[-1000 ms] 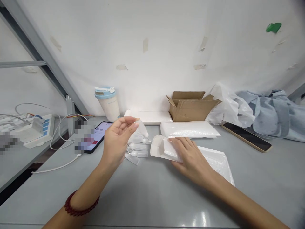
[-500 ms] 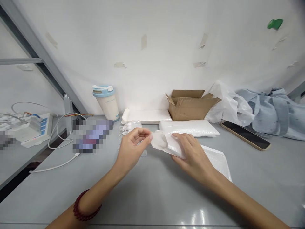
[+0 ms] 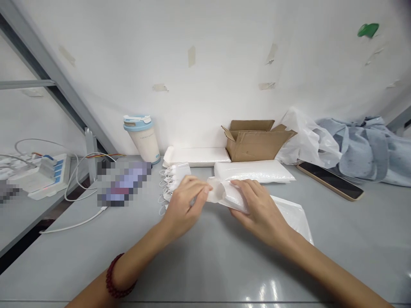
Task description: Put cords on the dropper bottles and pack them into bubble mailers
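My right hand grips a white padded mailer bag near its open mouth, holding it slightly off the grey table. My left hand is at that mouth with its fingers curled and pressed against the opening; whatever it holds is hidden. Just behind and left of my left hand lies a cluster of small clear plastic bottles with looped caps.
A stack of white mailers, a flat white pile and an open cardboard box lie behind. A lidded cup and a phone on a cable are left; another phone, a plastic bag and blue cloth are right.
My left hand carried a small clear bottle from above the bottle cluster rightward and down to the mailer's mouth. My right hand lifted the mailer's open end off the table.
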Tool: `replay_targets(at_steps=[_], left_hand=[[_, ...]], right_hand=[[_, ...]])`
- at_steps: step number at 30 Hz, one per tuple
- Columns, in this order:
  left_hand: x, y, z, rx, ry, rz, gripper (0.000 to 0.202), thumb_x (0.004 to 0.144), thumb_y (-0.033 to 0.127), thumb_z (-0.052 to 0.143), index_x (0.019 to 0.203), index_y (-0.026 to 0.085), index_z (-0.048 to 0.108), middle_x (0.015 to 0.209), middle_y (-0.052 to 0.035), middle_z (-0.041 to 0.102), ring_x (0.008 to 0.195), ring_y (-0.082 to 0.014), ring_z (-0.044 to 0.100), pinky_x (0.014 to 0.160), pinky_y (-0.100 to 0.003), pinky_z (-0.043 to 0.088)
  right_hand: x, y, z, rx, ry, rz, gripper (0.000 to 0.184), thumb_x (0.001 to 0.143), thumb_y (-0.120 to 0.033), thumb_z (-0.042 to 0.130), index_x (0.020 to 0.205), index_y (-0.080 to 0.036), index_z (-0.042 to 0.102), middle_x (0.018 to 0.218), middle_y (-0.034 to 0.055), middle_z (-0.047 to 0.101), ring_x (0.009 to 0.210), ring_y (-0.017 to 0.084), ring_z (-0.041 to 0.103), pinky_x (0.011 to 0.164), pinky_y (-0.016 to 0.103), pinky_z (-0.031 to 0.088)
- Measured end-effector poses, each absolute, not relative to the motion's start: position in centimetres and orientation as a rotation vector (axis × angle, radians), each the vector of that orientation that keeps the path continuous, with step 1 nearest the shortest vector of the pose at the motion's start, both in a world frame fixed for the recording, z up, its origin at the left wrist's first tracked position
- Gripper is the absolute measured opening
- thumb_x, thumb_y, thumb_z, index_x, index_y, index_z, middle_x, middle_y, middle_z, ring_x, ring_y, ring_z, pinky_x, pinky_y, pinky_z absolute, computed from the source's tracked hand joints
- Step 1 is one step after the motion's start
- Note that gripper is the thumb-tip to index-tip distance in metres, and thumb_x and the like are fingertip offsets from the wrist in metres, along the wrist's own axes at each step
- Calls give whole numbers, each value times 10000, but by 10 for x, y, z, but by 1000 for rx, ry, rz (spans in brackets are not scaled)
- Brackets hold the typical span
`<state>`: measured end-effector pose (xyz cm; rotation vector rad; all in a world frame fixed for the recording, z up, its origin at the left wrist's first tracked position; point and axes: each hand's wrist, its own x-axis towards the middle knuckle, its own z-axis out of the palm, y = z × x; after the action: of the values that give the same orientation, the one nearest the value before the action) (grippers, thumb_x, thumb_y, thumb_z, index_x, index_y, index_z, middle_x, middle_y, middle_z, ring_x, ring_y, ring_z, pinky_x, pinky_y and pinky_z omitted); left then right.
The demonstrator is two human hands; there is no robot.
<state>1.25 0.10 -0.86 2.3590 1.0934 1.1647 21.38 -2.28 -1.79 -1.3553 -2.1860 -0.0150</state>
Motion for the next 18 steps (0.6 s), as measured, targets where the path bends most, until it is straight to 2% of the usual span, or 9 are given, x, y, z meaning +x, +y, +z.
replay_targets(at_steps=[3, 5, 7, 10, 12, 15, 18], left_hand=[[4, 13, -13, 2676, 1285, 1116, 215, 847, 140, 440, 964, 164, 618, 972, -77, 658, 1021, -264, 491, 855, -404, 416], [2, 20, -16, 2922, 1316, 859, 244, 814, 93, 444, 997, 135, 600, 1026, -107, 640, 1125, -303, 443, 901, -445, 384], [5, 24, -18, 3079, 1307, 592, 257, 788, 40, 433, 971, 112, 598, 1002, -131, 637, 1165, -317, 424, 933, -473, 352], [13, 27, -21, 3173, 1297, 327, 294, 751, -52, 385, 850, 110, 610, 881, -130, 646, 1080, -314, 479, 912, -491, 343], [19, 27, -22, 3169, 1296, 243, 333, 736, -90, 350, 758, 119, 608, 787, -119, 638, 957, -302, 524, 813, -461, 387], [25, 28, -24, 3126, 1307, 229, 332, 755, -76, 346, 674, 135, 589, 691, -104, 605, 808, -277, 536, 648, -387, 403], [25, 28, -23, 3079, 1341, 283, 308, 781, -42, 358, 684, 147, 581, 690, -87, 593, 758, -246, 524, 598, -342, 398]], right_hand=[[217, -21, -17, -1402, -2161, -68, 394, 769, -192, 523, 1153, -179, 435, 1019, 118, 553, 924, 282, 511, 756, 407, 425], [219, -19, -17, -1417, -2134, -105, 397, 778, -208, 518, 1164, -181, 428, 1014, 121, 553, 920, 291, 511, 749, 413, 422], [220, -18, -17, -1418, -2115, -116, 413, 785, -224, 512, 1184, -182, 412, 1030, 124, 553, 927, 296, 508, 746, 417, 420], [219, -19, -16, -1408, -2108, -105, 444, 781, -234, 516, 1203, -173, 392, 1051, 126, 551, 937, 291, 504, 754, 413, 421], [218, -21, -14, -1400, -2106, -96, 450, 776, -227, 516, 1204, -174, 388, 1047, 122, 555, 936, 284, 507, 757, 406, 422], [218, -22, -13, -1378, -2100, -103, 458, 775, -227, 517, 1210, -174, 385, 1044, 121, 560, 939, 285, 509, 758, 405, 423], [219, -22, -13, -1382, -2091, -101, 460, 772, -234, 525, 1207, -169, 390, 1047, 120, 559, 940, 285, 506, 757, 410, 425]])
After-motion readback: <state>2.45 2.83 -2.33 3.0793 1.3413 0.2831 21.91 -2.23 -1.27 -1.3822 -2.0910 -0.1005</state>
